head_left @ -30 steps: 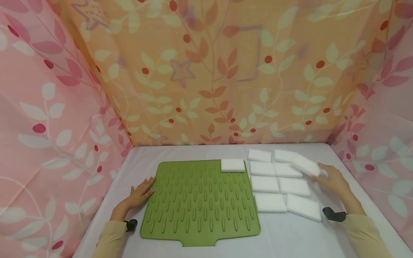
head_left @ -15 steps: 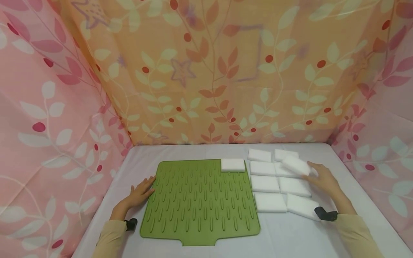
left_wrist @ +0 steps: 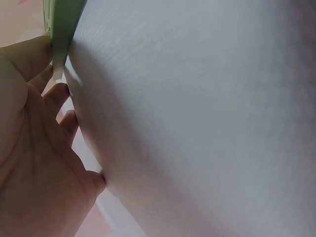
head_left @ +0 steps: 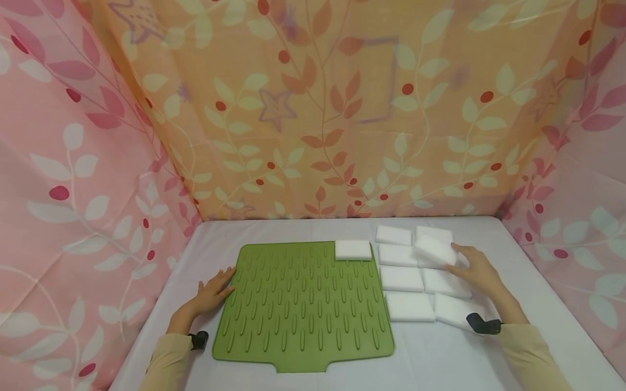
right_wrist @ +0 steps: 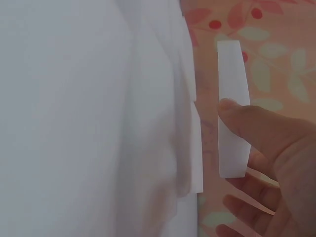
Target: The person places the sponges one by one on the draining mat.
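One white block (head_left: 434,250) is held in the grip of the right hand (head_left: 480,270), clamped between thumb and fingers, raised above the loose blocks (head_left: 401,278) right of the green mat (head_left: 303,304). A transfer to the mat appears to be under way; a leftward carry and level lowering seem called for, perhaps beside the single block (head_left: 352,250) at its far right corner. The mat's left edge is touched by the left hand (head_left: 213,291), fingers apart. The held block is tilted, rectangular and flat-faced.
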`<move>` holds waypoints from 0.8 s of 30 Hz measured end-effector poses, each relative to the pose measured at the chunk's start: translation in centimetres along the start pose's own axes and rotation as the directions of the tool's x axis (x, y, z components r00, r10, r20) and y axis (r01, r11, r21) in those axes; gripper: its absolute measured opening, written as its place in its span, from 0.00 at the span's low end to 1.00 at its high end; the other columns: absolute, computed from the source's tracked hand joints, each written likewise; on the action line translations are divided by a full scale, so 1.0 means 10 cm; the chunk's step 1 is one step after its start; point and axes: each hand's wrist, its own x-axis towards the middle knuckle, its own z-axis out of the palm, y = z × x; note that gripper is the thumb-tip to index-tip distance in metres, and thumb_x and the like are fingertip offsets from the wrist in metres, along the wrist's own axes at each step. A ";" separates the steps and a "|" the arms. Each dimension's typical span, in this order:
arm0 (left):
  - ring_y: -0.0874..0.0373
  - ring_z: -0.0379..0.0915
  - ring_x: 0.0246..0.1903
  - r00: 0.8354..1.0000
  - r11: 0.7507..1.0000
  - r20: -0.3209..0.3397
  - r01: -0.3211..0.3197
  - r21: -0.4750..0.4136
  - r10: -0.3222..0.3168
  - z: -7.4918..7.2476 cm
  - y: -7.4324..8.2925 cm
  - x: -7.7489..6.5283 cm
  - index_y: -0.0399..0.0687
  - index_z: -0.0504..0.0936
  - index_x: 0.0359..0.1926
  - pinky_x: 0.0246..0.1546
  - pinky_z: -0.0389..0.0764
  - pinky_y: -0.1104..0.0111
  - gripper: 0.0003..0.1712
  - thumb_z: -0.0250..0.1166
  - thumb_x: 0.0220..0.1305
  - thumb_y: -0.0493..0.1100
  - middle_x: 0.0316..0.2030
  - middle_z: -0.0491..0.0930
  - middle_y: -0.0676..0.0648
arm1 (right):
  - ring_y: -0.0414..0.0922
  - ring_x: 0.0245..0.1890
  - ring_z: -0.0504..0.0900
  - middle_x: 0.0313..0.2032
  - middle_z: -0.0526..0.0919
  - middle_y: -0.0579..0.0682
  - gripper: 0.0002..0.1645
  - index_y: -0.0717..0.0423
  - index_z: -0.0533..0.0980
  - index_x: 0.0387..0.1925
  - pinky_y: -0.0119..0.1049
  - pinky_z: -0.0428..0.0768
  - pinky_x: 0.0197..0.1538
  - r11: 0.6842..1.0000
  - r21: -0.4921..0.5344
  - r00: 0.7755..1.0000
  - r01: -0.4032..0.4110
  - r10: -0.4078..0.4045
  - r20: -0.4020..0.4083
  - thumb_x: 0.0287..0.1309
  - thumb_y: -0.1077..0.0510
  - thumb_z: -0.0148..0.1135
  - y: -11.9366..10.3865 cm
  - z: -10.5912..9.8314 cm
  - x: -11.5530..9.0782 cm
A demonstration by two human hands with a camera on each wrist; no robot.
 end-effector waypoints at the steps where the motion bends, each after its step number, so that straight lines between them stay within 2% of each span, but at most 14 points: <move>1: 0.32 0.40 0.67 1.000 1.000 0.001 0.001 0.003 -0.001 0.00 0.00 0.00 0.41 0.52 0.71 0.53 0.31 0.28 0.33 0.48 0.71 0.49 0.69 0.50 0.35 | 0.71 0.57 0.60 0.57 0.64 0.75 0.45 0.70 0.61 0.63 0.68 0.58 0.55 1.000 0.004 1.000 0.002 -0.002 0.005 0.54 0.44 0.63 -0.01 0.01 0.00; 10: 0.34 0.40 0.68 1.000 1.000 0.011 0.012 0.005 -0.012 0.00 0.00 0.01 0.43 0.52 0.71 0.53 0.31 0.28 0.33 0.48 0.71 0.49 0.69 0.49 0.35 | 0.70 0.58 0.60 0.58 0.64 0.73 0.45 0.67 0.61 0.64 0.67 0.58 0.56 1.000 0.002 0.999 0.023 -0.023 0.023 0.54 0.42 0.63 -0.13 0.09 0.03; 17: 0.34 0.40 0.68 1.000 1.000 0.012 0.013 0.007 -0.013 -0.01 0.01 0.00 0.42 0.52 0.71 0.54 0.31 0.28 0.33 0.48 0.71 0.49 0.69 0.50 0.35 | 0.71 0.57 0.61 0.58 0.65 0.73 0.43 0.68 0.63 0.63 0.67 0.59 0.56 0.997 0.006 0.997 0.078 -0.078 0.018 0.53 0.45 0.65 -0.25 0.17 0.06; 24: 0.34 0.40 0.68 1.000 1.000 0.009 0.010 -0.002 -0.010 -0.01 0.02 -0.01 0.42 0.52 0.71 0.54 0.30 0.29 0.33 0.48 0.71 0.49 0.69 0.50 0.35 | 0.69 0.58 0.62 0.58 0.65 0.71 0.43 0.66 0.63 0.63 0.67 0.61 0.55 0.995 0.010 0.995 0.098 -0.099 0.028 0.53 0.47 0.66 -0.35 0.26 0.09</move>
